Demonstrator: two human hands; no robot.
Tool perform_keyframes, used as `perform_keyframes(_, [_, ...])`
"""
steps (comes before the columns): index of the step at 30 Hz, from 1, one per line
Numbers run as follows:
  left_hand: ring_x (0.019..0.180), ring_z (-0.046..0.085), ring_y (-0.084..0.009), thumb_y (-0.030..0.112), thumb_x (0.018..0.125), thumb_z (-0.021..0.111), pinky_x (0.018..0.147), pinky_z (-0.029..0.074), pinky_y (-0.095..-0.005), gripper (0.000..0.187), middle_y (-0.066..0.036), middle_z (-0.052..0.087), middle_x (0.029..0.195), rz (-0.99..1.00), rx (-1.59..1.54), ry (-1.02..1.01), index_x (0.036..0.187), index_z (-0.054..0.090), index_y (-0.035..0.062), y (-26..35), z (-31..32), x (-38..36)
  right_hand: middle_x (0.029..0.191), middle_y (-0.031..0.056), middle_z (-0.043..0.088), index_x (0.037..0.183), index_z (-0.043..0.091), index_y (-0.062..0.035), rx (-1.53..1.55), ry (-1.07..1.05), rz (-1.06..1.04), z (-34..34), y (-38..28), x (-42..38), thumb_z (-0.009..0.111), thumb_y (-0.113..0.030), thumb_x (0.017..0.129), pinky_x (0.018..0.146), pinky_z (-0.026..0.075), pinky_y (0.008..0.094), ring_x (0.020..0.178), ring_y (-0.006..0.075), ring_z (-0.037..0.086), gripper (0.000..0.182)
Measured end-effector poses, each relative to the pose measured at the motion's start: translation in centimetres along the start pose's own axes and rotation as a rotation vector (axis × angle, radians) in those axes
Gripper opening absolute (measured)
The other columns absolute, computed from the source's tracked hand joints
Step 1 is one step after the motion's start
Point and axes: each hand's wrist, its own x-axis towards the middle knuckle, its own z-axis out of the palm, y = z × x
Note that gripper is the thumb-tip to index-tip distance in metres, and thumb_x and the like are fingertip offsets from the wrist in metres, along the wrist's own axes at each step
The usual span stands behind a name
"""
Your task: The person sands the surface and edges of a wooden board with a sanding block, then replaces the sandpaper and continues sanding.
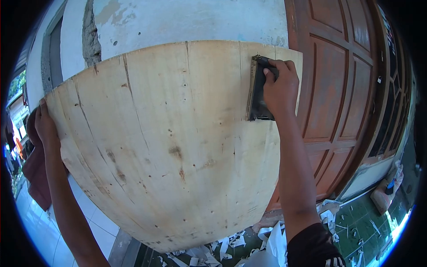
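A large pale wooden panel (200,133) with cracks, knots and dark stains fills the middle of the view. Near its upper right corner my right hand (282,84) grips a dark block (259,95) with a worn, light-coloured left edge, which lies against the panel's face. The fingers and thumb are closed on the block's upper part. At the panel's left edge is my left hand (46,124), its fingers wrapped round the rim. The underside of the block is hidden.
A brown wooden door (333,89) stands at the right, beside a window with dark panes (391,107). Behind the panel rises a pale wall (191,20). White scraps (275,240) litter the green floor below. Dark red cloth (38,173) hangs at the left.
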Motion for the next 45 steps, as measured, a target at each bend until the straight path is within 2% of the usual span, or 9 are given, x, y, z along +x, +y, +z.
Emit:
perform_keyframes(6, [0.124, 0.059, -0.0249, 0.053, 0.105, 0.053, 0.108, 0.042, -0.0359, 0.068, -0.018, 0.064, 0.137, -0.039, -0.101, -0.030, 0.145, 0.056, -0.0018, 1.1, 0.2, -1.1, 0.119, 0.0251, 0.060, 0.114, 0.072, 0.0004, 0.095, -0.158, -0.003, 0.5, 1.2, -30.3, 0.070, 0.001, 0.091, 0.077, 0.062, 0.0431, 0.095, 0.0428, 0.072, 0.023])
perform_keyframes(9, [0.120, 0.061, -0.0238, 0.052, 0.105, 0.053, 0.105, 0.044, -0.0358, 0.065, -0.016, 0.065, 0.133, -0.040, -0.032, -0.032, 0.142, 0.059, -0.0015, 2.6, -0.3, -2.5, 0.122, 0.0248, 0.061, 0.112, 0.073, 0.0004, 0.182, -0.257, 0.070, 0.4, 0.2, -31.1, 0.071, 0.001, 0.090, 0.075, 0.062, 0.0435, 0.092, 0.0426, 0.072, 0.022])
perform_keyframes(15, [0.118, 0.062, -0.0237, 0.050, 0.105, 0.054, 0.104, 0.045, -0.0361, 0.063, -0.015, 0.066, 0.130, -0.058, -0.078, -0.036, 0.141, 0.060, -0.0004, 2.5, 0.0, -2.2, 0.121, 0.0202, 0.063, 0.111, 0.069, 0.0041, 0.153, -0.005, -0.120, 3.0, -7.9, -3.1, 0.066, 0.002, 0.091, 0.083, 0.057, 0.0451, 0.097, 0.0417, 0.068, 0.020])
perform_keyframes(18, [0.118, 0.062, -0.0236, 0.049, 0.106, 0.054, 0.104, 0.045, -0.0361, 0.061, -0.015, 0.066, 0.130, -0.062, -0.086, -0.050, 0.141, 0.060, 0.0001, 2.5, -0.2, -2.7, 0.121, 0.0202, 0.065, 0.111, 0.069, 0.0043, 0.196, -0.014, -0.038, 3.3, -8.4, -6.0, 0.065, 0.002, 0.091, 0.084, 0.057, 0.0453, 0.098, 0.0425, 0.068, 0.020])
perform_keyframes(24, [0.118, 0.062, -0.0238, 0.043, 0.108, 0.051, 0.104, 0.044, -0.0361, 0.054, -0.015, 0.066, 0.129, -0.040, -0.100, -0.139, 0.142, 0.058, 0.0006, 2.9, -0.5, -2.7, 0.124, 0.0252, 0.064, 0.110, 0.071, 0.0058, 0.221, -0.313, -0.097, 2.7, -5.0, -36.7, 0.071, 0.003, 0.089, 0.083, 0.062, 0.0429, 0.098, 0.0424, 0.073, 0.021])
perform_keyframes(32, [0.115, 0.062, -0.0219, 0.039, 0.110, 0.050, 0.101, 0.046, -0.0356, 0.052, -0.016, 0.066, 0.128, -0.057, -0.153, -0.170, 0.142, 0.056, -0.0018, 3.2, -1.0, -3.0, 0.125, 0.0182, 0.061, 0.110, 0.067, 0.0036, 0.231, -0.094, -0.123, 5.3, -15.7, -3.7, 0.064, 0.000, 0.093, 0.077, 0.058, 0.0468, 0.092, 0.0407, 0.069, 0.017])
perform_keyframes(35, [0.115, 0.062, -0.0214, 0.040, 0.109, 0.051, 0.101, 0.046, -0.0353, 0.054, -0.016, 0.066, 0.128, -0.101, -0.212, -0.198, 0.142, 0.056, -0.0015, 3.3, -1.1, -3.0, 0.121, 0.0187, 0.063, 0.111, 0.067, 0.0043, 0.247, -0.029, -0.150, 5.7, -15.4, -4.9, 0.064, 0.001, 0.093, 0.078, 0.058, 0.0468, 0.092, 0.0414, 0.069, 0.019])
perform_keyframes(40, [0.114, 0.062, -0.0215, 0.041, 0.109, 0.052, 0.102, 0.045, -0.0353, 0.054, -0.015, 0.067, 0.126, -0.104, -0.184, -0.177, 0.142, 0.056, -0.0004, 4.5, -0.9, -4.0, 0.125, 0.0258, 0.063, 0.110, 0.071, 0.0055, 0.259, -0.290, -0.122, 5.0, -10.6, -32.9, 0.070, 0.003, 0.090, 0.084, 0.062, 0.0423, 0.101, 0.0440, 0.071, 0.020])
perform_keyframes(45, [0.113, 0.063, -0.0217, 0.040, 0.109, 0.052, 0.101, 0.045, -0.0359, 0.052, -0.015, 0.067, 0.124, -0.113, -0.157, -0.196, 0.140, 0.058, -0.0002, 4.0, -1.2, -3.8, 0.132, 0.0205, 0.059, 0.118, 0.068, 0.0030, 0.255, -0.253, -0.204, 6.1, -14.9, -19.5, 0.064, 0.005, 0.089, 0.079, 0.062, 0.0438, 0.099, 0.0401, 0.071, 0.029])
